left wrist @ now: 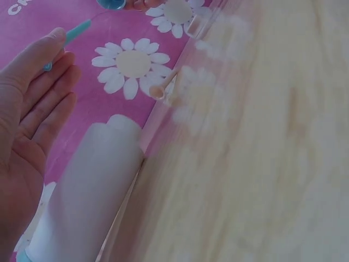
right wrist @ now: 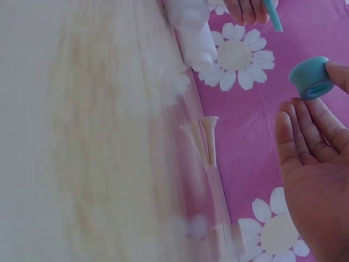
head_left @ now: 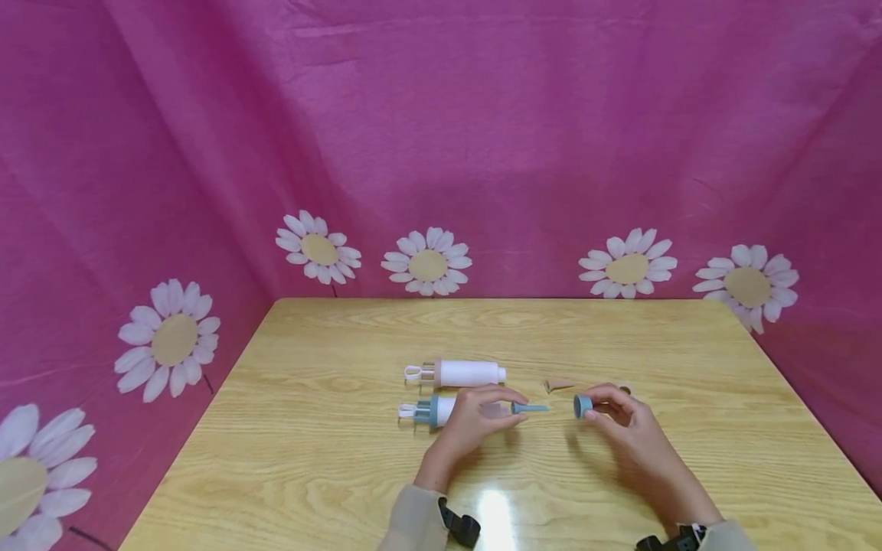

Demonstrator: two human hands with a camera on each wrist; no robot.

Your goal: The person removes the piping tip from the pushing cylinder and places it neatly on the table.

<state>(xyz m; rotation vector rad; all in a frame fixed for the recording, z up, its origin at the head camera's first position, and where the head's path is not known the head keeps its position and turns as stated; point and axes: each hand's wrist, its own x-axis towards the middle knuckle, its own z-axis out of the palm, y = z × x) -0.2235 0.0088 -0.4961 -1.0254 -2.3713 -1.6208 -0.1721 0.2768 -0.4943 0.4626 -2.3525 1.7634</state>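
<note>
Between thumb and fingertips, my left hand (head_left: pixel 467 419) pinches a slim teal nozzle (head_left: pixel 532 408), its narrow end pointing right. My right hand (head_left: pixel 635 428) holds a short teal ring cap (head_left: pixel 582 407) by its rim, the opening facing left toward the nozzle. A small gap separates the two pieces above the table. Partly behind my left hand lies a white tube with a teal collar (head_left: pixel 433 411) and a looped handle. In the left wrist view its white barrel (left wrist: pixel 87 191) runs below my palm.
A matching white tube with a pink collar (head_left: pixel 471 373) lies just beyond, parallel. Right of it rests a pink-beige nozzle (head_left: pixel 556 384). A small pink-beige ring (head_left: pixel 625 389) shows partly behind my right hand. Pink flowered cloth (head_left: pixel 524 191) walls the wooden table (head_left: pixel 310 459).
</note>
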